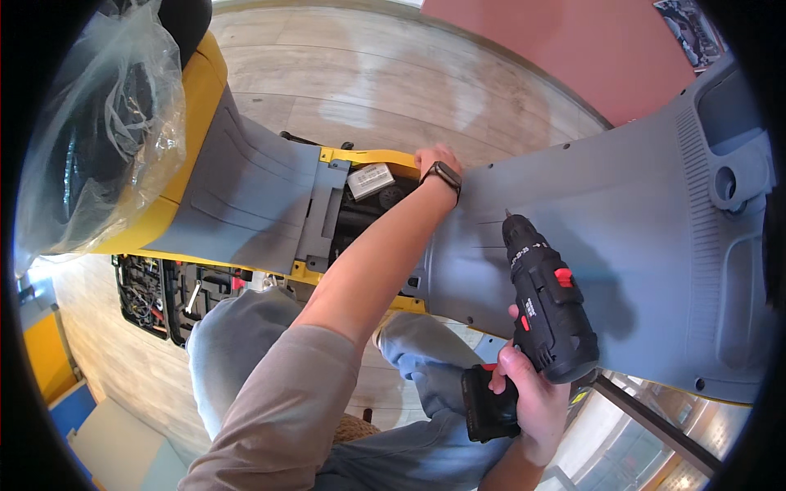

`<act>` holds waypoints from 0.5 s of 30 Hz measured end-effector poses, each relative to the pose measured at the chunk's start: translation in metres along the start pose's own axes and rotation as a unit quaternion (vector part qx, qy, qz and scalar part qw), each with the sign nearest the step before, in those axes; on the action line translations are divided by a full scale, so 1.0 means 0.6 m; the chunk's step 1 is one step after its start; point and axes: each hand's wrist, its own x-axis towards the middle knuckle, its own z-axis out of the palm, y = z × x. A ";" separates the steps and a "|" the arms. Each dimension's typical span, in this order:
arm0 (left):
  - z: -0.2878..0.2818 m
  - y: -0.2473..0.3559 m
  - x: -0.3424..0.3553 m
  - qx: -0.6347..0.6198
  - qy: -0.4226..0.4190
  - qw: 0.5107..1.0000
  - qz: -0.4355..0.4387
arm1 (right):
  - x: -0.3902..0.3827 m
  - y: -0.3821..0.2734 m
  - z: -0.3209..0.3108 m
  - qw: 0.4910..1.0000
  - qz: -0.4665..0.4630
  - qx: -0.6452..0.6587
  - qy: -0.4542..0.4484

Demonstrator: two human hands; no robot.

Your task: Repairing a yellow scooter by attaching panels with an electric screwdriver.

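A black cordless drill (548, 303) with red switches is gripped in my right hand (532, 401). Its chuck and a short bit point away from me, above the grey front panel (622, 245) of a yellow and grey scooter. My left arm, with a dark watch (446, 173), reaches across the scooter. At the far side my left hand (436, 157) is closed over the panel's edge beside an open bay (356, 219); its fingertips are partly hidden. Inside that bay sits a silver box (371, 181) with a label, among dark parts that my forearm partly covers.
On the near left floor lies an open black tool case (168, 299) with several tools. Clear plastic film (106, 139) wraps the scooter's seat end. My knees (246, 344) are close to the scooter's near side. A dark metal-framed glass piece (655, 421) stands at the lower right.
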 end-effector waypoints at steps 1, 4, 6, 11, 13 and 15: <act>0.006 -0.003 0.005 -0.001 -0.001 1.000 0.000 | 0.000 -0.002 0.002 1.000 0.000 0.001 0.003; 0.013 -0.013 0.023 0.030 0.004 0.999 0.026 | -0.001 -0.002 0.001 1.000 0.003 -0.004 0.010; 0.013 -0.015 0.028 0.012 0.001 1.000 0.028 | 0.000 -0.003 0.000 1.000 0.005 -0.010 0.015; 0.004 -0.030 0.025 -0.024 0.003 0.999 0.042 | 0.001 -0.004 -0.001 1.000 -0.007 -0.015 0.012; 0.001 -0.039 0.022 -0.024 0.015 0.998 0.056 | 0.003 -0.007 0.004 1.000 -0.006 -0.009 0.017; 0.001 -0.046 0.017 -0.057 0.030 0.996 0.058 | 0.004 -0.009 0.007 1.000 -0.006 -0.003 0.021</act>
